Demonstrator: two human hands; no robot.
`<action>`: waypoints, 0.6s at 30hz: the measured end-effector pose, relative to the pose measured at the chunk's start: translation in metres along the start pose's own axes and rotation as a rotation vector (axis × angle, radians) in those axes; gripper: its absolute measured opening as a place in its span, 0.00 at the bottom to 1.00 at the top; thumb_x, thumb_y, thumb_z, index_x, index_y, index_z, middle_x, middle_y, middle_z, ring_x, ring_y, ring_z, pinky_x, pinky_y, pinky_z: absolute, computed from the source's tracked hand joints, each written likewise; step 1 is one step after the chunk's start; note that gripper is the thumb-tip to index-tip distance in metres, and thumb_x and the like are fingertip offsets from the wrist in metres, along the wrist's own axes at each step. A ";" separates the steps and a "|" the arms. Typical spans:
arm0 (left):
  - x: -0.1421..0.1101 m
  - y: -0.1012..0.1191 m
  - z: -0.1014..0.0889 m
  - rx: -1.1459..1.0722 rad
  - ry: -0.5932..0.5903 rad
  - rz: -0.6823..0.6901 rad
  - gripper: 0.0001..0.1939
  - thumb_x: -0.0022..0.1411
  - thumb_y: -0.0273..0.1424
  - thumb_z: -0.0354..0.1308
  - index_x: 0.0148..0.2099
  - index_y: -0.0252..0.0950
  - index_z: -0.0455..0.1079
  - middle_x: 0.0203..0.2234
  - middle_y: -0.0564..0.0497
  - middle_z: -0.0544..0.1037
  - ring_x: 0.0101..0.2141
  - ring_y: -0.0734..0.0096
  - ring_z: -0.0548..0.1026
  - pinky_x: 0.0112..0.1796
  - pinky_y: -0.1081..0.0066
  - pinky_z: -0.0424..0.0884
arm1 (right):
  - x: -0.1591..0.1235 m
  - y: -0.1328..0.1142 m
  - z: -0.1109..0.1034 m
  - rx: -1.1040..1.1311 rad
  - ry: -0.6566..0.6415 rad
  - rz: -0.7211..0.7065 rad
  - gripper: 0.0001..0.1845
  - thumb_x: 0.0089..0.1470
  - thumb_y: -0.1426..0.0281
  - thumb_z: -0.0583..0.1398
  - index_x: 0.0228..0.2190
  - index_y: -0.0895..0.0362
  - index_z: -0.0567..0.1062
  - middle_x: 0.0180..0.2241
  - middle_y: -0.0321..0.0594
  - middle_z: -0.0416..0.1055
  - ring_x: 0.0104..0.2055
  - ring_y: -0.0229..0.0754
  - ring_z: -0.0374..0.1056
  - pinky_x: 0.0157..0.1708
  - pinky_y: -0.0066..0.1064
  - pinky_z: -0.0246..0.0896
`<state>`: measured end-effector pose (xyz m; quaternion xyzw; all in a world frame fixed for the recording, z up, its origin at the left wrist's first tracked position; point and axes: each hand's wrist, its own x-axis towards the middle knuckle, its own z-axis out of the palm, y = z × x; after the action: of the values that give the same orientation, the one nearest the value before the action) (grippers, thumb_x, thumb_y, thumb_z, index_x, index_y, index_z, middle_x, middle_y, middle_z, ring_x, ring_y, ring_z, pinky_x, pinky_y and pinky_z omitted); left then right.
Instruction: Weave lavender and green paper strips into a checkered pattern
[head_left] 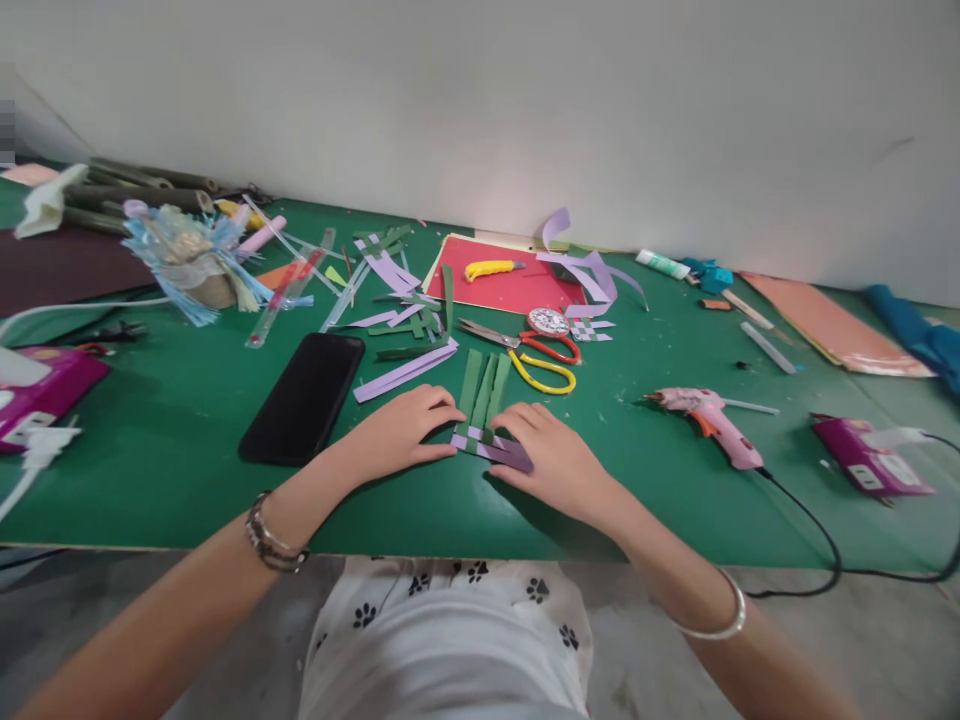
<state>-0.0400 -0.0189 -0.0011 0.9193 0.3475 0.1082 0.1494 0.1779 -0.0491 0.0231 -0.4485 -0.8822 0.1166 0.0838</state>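
Green paper strips [490, 385], woven with light purple ones at their lower ends, lie in front of me near the table's front edge. My left hand [409, 430] rests at the left side of this small weave, its thumb and index fingertips on the edge, steadying it. Over the right side curls my right hand [559, 460], thumb and fingers closed on a purple paper strip [511, 453] that runs out of the weave. Beyond lie scissors [536, 370] with one red and one yellow handle. A loose purple strip [405, 372] is left of the weave.
A black phone [304, 400] lies by my left forearm. At the back are a yellow cutter [491, 270] on red paper [480, 295], and several paper scraps. To the right, a pink glue gun [709, 420] trails its cable near a purple power socket [870, 455].
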 end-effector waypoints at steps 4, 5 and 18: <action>0.001 0.005 0.002 -0.033 -0.010 -0.012 0.14 0.61 0.32 0.53 0.47 0.31 0.67 0.38 0.45 0.70 0.40 0.65 0.70 0.40 0.68 0.67 | -0.003 -0.001 0.013 -0.003 0.022 0.017 0.14 0.47 0.70 0.62 0.38 0.57 0.69 0.38 0.41 0.68 0.39 0.43 0.61 0.38 0.34 0.58; 0.001 0.007 0.002 -0.036 -0.012 -0.010 0.13 0.61 0.31 0.53 0.47 0.31 0.67 0.37 0.45 0.70 0.39 0.65 0.70 0.40 0.69 0.67 | -0.002 -0.001 0.014 0.006 0.024 0.015 0.13 0.47 0.71 0.61 0.37 0.56 0.69 0.38 0.40 0.68 0.39 0.43 0.61 0.38 0.34 0.58; 0.000 0.014 0.005 -0.083 0.026 -0.001 0.08 0.60 0.29 0.53 0.42 0.33 0.68 0.32 0.50 0.72 0.34 0.69 0.71 0.34 0.73 0.65 | 0.002 0.006 0.007 0.041 -0.016 -0.053 0.08 0.48 0.72 0.61 0.33 0.57 0.69 0.36 0.40 0.68 0.37 0.41 0.62 0.36 0.33 0.58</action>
<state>-0.0298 -0.0301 -0.0013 0.9106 0.3452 0.1345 0.1830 0.1794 -0.0455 0.0148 -0.4224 -0.8917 0.1361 0.0890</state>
